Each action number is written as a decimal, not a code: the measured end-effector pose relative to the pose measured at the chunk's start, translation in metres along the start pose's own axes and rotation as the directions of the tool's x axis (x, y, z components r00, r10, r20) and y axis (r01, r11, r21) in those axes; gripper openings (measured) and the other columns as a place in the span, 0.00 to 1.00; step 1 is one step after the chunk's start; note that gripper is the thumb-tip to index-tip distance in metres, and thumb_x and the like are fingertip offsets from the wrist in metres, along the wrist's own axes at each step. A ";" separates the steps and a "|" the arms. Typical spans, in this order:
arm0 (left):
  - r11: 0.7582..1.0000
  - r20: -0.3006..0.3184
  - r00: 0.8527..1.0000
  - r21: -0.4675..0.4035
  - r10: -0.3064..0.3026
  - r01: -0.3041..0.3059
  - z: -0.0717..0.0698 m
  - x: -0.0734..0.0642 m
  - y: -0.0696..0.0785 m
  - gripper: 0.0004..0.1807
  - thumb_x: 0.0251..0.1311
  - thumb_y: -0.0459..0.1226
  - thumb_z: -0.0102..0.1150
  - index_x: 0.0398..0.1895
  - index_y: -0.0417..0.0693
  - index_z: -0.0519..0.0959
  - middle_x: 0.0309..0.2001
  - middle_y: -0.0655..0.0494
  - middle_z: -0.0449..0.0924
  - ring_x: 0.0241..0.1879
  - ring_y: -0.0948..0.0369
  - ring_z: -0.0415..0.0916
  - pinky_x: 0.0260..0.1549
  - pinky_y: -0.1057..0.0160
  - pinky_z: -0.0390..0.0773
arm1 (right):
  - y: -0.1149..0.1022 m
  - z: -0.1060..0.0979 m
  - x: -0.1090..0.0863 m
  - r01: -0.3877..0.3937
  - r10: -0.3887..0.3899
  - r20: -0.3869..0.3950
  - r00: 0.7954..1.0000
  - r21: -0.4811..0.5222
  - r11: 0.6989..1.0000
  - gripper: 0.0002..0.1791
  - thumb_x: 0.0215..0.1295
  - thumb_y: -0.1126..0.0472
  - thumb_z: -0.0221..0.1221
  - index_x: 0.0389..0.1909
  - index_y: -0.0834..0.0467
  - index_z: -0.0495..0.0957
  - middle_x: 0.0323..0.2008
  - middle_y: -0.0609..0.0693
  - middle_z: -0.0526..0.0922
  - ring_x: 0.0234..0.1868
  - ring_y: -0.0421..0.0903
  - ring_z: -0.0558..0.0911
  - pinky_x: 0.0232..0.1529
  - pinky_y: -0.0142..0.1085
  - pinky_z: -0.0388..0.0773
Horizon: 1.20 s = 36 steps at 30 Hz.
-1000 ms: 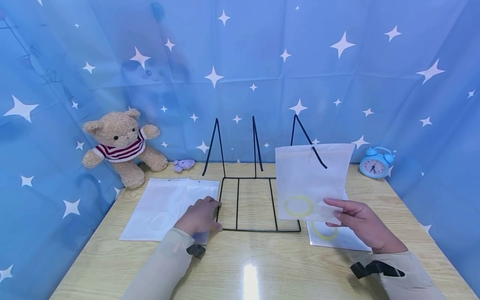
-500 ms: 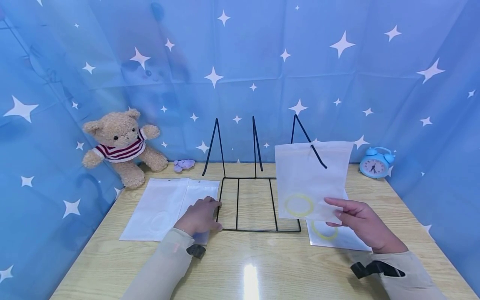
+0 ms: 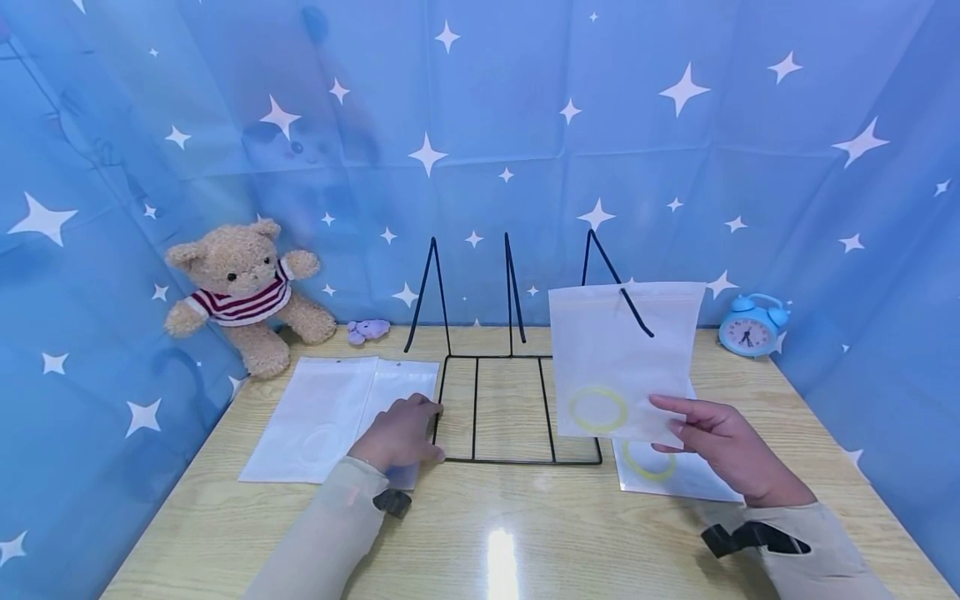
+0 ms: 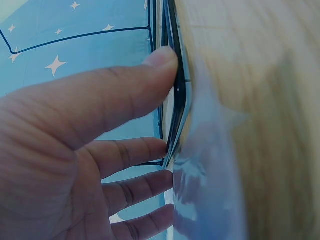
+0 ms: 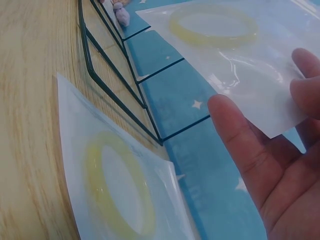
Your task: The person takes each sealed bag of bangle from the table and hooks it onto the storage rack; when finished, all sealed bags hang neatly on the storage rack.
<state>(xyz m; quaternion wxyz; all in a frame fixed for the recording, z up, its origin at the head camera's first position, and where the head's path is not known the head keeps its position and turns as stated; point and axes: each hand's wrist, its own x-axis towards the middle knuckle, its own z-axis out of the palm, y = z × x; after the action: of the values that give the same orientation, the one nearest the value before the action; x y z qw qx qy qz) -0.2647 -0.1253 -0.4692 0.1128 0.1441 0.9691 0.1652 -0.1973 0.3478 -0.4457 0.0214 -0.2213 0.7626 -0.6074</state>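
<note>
A black wire display rack (image 3: 517, 461) with three prongs stands mid-table. My left hand (image 3: 401, 432) touches its front left corner, thumb and fingertips at the wire (image 4: 178, 82) and fingers nearly straight. From the right prong hangs a frosted white plastic bag (image 3: 626, 350) with a yellow ring (image 3: 597, 411) inside, the prong passing through near its top edge. My right hand (image 3: 720, 442) pinches the bag's lower right corner between thumb and fingers. Under it another bag (image 5: 70, 150) with a yellow ring lies on the table, partly hidden.
Two more white bags (image 3: 322, 408) lie left of the rack, one partly under the left hand. A teddy bear (image 3: 240, 283), a small purple toy (image 3: 367, 331) and a blue alarm clock (image 3: 750, 327) stand at the back before the blue starry curtain (image 3: 510, 108).
The hanging bag has risen slightly and shifted a touch to the left, with its upper edge now straighter. Both hands stay almost where they were.
</note>
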 end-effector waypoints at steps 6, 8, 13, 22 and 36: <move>1.000 -0.003 1.000 -0.007 0.006 -0.006 0.000 0.000 0.000 0.43 0.54 0.48 0.80 0.73 0.48 0.76 0.71 0.45 0.72 0.69 0.42 0.70 0.63 0.34 0.73 | -0.001 0.000 0.000 -0.004 0.004 -0.004 1.000 -0.010 1.000 0.23 0.80 0.72 0.52 0.72 0.68 0.72 0.69 0.32 0.77 0.53 0.37 0.82 0.48 0.46 0.88; 1.000 -0.004 1.000 -0.007 0.007 -0.007 0.000 0.000 -0.001 0.43 0.54 0.49 0.80 0.73 0.48 0.76 0.71 0.45 0.72 0.69 0.42 0.70 0.63 0.34 0.73 | 0.000 0.000 0.000 -0.002 0.002 -0.002 1.000 -0.008 1.000 0.23 0.80 0.72 0.52 0.72 0.68 0.71 0.69 0.32 0.77 0.53 0.37 0.83 0.48 0.46 0.88; 1.000 -0.007 1.000 -0.003 0.009 -0.009 0.001 -0.001 0.000 0.43 0.54 0.49 0.80 0.73 0.48 0.76 0.72 0.45 0.72 0.69 0.42 0.70 0.63 0.34 0.73 | 0.000 0.000 0.000 0.007 -0.007 0.004 1.000 0.003 1.000 0.23 0.80 0.72 0.51 0.73 0.69 0.71 0.69 0.33 0.77 0.51 0.38 0.83 0.48 0.47 0.88; 1.000 -0.003 1.000 0.000 0.005 -0.005 -0.002 -0.002 0.003 0.43 0.54 0.48 0.80 0.73 0.48 0.76 0.72 0.44 0.72 0.69 0.42 0.70 0.62 0.34 0.73 | 0.000 -0.001 0.001 0.016 -0.016 0.010 1.000 0.020 1.000 0.23 0.80 0.73 0.51 0.73 0.69 0.71 0.61 0.40 0.81 0.44 0.41 0.82 0.48 0.48 0.88; 1.000 -0.004 1.000 0.008 0.005 -0.005 0.000 0.000 0.001 0.43 0.54 0.49 0.80 0.73 0.49 0.76 0.72 0.45 0.72 0.68 0.42 0.71 0.62 0.33 0.73 | 0.000 0.000 0.001 0.012 -0.012 -0.005 1.000 0.011 1.000 0.23 0.80 0.72 0.51 0.73 0.69 0.71 0.54 0.44 0.82 0.42 0.42 0.81 0.48 0.49 0.88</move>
<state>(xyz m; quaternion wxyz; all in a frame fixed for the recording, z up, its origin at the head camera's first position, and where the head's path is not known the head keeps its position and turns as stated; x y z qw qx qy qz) -0.2643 -0.1248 -0.4688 0.1100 0.1464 0.9696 0.1620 -0.1985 0.3469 -0.4457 0.0171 -0.2241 0.7581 -0.6122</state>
